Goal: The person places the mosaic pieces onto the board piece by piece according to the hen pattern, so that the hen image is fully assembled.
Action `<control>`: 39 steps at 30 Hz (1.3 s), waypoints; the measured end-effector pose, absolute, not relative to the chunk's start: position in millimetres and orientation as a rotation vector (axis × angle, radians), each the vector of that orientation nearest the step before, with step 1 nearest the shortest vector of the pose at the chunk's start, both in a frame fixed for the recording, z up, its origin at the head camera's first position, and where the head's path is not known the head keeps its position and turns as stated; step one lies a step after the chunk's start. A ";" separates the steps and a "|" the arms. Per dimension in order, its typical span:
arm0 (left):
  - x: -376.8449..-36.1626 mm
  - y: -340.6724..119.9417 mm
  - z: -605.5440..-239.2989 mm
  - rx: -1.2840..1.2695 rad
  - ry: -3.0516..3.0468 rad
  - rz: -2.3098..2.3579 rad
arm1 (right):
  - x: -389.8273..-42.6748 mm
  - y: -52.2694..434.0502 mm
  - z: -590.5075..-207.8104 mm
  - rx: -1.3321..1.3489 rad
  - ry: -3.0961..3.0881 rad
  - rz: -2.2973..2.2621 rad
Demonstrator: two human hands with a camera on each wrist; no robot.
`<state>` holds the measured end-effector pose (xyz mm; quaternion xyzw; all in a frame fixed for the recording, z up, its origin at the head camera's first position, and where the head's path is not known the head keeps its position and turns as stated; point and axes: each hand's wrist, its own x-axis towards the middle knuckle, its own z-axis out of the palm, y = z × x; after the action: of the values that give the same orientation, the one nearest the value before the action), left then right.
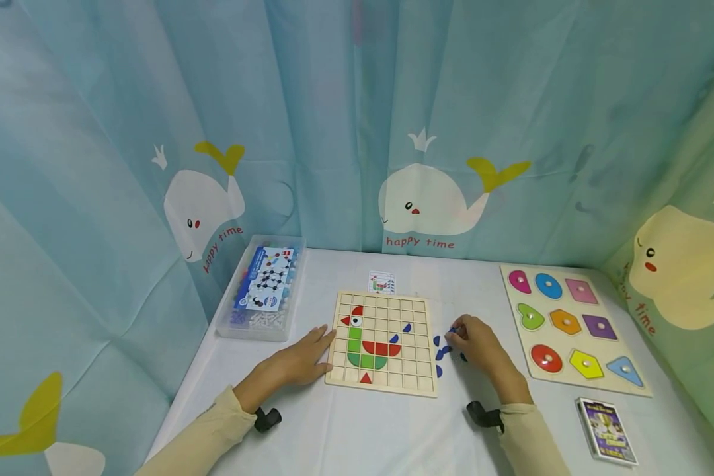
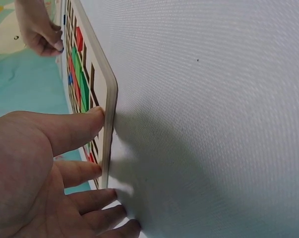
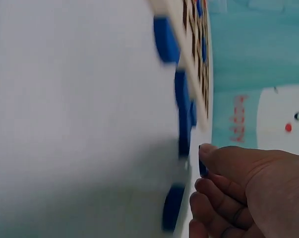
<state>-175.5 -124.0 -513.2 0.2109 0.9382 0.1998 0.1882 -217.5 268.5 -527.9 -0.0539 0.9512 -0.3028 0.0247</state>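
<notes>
A square wooden grid board (image 1: 410, 382) lies on the table, with red, green and blue pieces set in it in the shape of a bird. My left hand (image 1: 302, 357) rests at its left edge, thumb and fingertips on the rim with the fingers loosely extended. Right of the board, my right hand (image 1: 478, 340) pinches a small dark blue piece (image 3: 203, 161) between thumb and fingers. Several loose blue pieces (image 1: 439, 371) lie between that hand and the board's right edge. Behind the board is a small picture card (image 1: 382, 282) showing a bird pattern.
A clear plastic box (image 1: 252, 324) of small parts stands at the back left. A wooden shape puzzle (image 1: 552, 321) with knobbed pieces lies at the right, and a boxed card deck (image 1: 607, 431) sits nearer the front. A whale-print curtain (image 1: 333, 132) hangs behind the table.
</notes>
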 end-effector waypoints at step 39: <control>-176.0 -125.3 -513.8 0.592 2.630 0.593 | -208.8 183.6 -518.1 -0.337 2.875 -0.881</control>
<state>-176.0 -125.3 -513.8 0.2105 0.9355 0.2109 0.1896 -208.8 183.6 -518.1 -0.1112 0.9486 -0.2906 0.0579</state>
